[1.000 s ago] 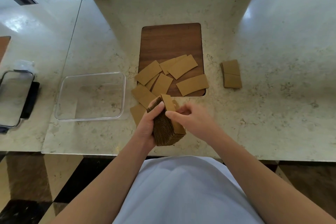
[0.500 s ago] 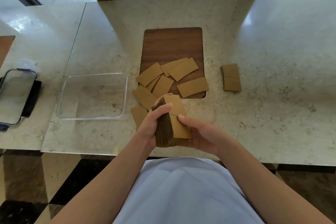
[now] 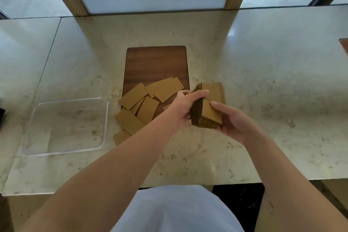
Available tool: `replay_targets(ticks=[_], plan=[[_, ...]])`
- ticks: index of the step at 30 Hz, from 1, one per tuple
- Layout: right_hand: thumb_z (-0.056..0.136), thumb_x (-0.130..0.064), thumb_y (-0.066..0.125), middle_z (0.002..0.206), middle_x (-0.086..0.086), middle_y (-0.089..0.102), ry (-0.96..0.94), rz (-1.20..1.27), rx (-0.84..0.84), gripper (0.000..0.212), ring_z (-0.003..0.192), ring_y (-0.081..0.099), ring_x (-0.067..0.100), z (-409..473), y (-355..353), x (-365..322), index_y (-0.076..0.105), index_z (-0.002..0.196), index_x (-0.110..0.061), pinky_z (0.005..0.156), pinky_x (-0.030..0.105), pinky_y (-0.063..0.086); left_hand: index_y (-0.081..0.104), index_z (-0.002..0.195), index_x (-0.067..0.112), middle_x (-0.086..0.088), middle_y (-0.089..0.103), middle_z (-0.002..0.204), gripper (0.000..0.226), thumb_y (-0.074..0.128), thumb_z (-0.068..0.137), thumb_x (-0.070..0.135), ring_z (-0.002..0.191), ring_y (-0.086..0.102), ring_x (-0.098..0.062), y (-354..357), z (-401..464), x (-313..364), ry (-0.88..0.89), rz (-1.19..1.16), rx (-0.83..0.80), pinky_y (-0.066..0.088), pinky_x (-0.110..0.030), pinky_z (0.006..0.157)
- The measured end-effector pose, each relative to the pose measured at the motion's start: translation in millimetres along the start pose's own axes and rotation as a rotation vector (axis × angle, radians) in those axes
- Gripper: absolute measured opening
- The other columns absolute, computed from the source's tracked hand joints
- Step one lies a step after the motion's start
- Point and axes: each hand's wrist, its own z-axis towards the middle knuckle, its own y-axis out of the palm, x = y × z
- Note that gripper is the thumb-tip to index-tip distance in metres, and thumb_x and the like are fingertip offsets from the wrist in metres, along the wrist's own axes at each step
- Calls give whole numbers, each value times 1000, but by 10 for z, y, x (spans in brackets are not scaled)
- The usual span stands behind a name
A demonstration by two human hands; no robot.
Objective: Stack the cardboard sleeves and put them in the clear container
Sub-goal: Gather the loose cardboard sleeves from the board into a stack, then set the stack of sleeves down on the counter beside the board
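Lifted rightward since a moment ago, the stack of sleeves (image 3: 206,113) sits above the bench (image 3: 263,81), left hand (image 3: 185,106) and right hand (image 3: 234,120) fingers gripping it, loose sleeves (image 3: 150,100) beyond on the wooden board (image 3: 156,64), clear container (image 3: 66,124) left.

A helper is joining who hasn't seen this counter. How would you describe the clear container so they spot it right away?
Start at the dark wooden board set in the middle of the marble counter. Look left of it, past the loose cardboard sleeves scattered at its near end. The clear container sits there: a shallow, see-through box with rounded corners and nothing inside, the only transparent thing on the counter.
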Motion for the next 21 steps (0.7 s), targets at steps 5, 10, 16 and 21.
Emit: replay_targets(ticks=[5,10,16,21], plan=[[85,-36,81,103,3,81,-100,-285,248,43,98,77,21,297,-260,-300,72,119,-11,91,38,61,65,126,1,-16,72,122,48,80,90,28,111,69,-32,363,478,90,-13,131,79,56,-46,102],[89,-41,77,109,1,78,-66,-427,340,44,99,74,20,559,-410,-399,69,125,-17,95,41,59,62,132,0,-21,68,129,42,71,98,23,118,65,-37,627,808,173,-99,198,91,53,-52,104],[89,-41,77,112,1,76,-16,-400,373,46,102,73,20,763,-618,-513,66,127,-18,97,43,57,65,126,10,-6,71,103,35,72,96,27,87,68,-20,793,1003,245,-176,139,84,56,-30,67],[89,-38,77,113,1,75,46,-396,374,47,103,72,20,855,-684,-441,65,129,-15,99,43,57,63,132,9,-4,70,106,41,72,96,27,85,65,-16,781,1080,194,-209,166,121,47,-23,56]])
